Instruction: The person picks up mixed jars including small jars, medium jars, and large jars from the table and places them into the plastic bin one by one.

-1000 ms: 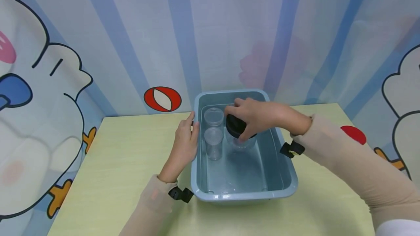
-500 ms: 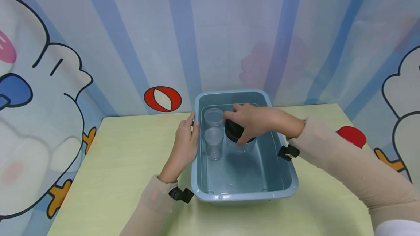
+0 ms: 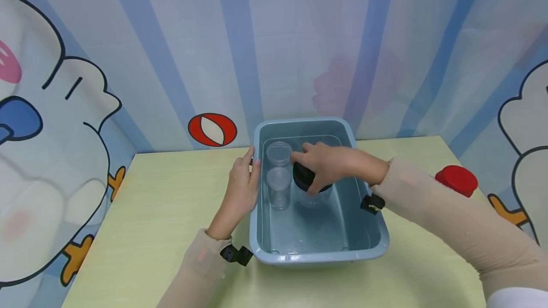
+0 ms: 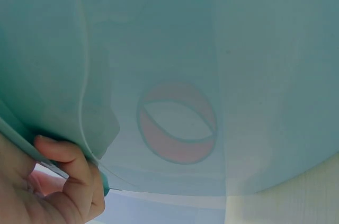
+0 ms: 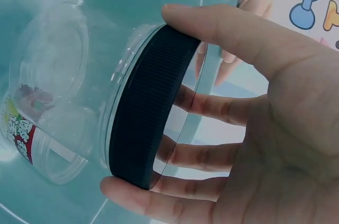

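Observation:
A clear jar with a black ribbed screw lid (image 5: 153, 105) is in my right hand (image 3: 327, 164), whose thumb and fingers grip the lid from opposite sides. The jar body (image 5: 98, 89) is inside the blue plastic basin (image 3: 317, 255), beside two clear plastic containers; whether it touches the bottom I cannot tell. One clear container (image 3: 279, 188) stands at the basin's left, with the other clear container (image 3: 279, 153) behind it. My left hand (image 3: 243, 185) holds the basin's left rim, thumb and fingers round its edge in the left wrist view.
A red lid (image 3: 457, 180) shows at the table's right, partly behind my right sleeve. The basin sits on a pale yellow table (image 3: 180, 194). Behind it hangs a blue striped cartoon backdrop (image 3: 291, 42). A labelled container (image 5: 21, 134) appears in the right wrist view.
My right hand has moved down and slightly nearer me with the black-lidded jar, deeper into the basin. More of the red lid shows past my sleeve. My left hand keeps its place.

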`<state>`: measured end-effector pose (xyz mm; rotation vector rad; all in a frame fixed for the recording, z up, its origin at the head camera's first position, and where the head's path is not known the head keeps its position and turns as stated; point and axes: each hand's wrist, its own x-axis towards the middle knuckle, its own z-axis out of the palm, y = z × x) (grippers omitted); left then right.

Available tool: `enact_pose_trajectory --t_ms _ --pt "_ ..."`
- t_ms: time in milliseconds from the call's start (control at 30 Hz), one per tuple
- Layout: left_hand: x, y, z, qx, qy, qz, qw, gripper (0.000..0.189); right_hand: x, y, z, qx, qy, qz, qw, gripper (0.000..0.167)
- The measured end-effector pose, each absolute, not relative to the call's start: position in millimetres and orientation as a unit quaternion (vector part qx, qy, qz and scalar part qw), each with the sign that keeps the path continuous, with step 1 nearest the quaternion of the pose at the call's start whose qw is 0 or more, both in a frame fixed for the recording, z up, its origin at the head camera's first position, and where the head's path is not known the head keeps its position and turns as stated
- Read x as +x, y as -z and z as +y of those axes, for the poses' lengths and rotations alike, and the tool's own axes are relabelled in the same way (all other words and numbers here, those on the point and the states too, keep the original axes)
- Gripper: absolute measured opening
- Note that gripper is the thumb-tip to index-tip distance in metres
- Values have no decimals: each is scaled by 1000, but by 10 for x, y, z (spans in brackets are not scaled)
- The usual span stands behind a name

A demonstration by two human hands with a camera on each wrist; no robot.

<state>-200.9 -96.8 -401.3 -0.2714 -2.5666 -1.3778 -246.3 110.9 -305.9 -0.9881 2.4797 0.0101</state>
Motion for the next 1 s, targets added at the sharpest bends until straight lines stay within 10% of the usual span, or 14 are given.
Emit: enact_pose_trajectory --t_ms 1000 --pt "-2012 4009 -975 -94 461 -875 114 51 -2491 3286 979 -328 -47 908 257 88"
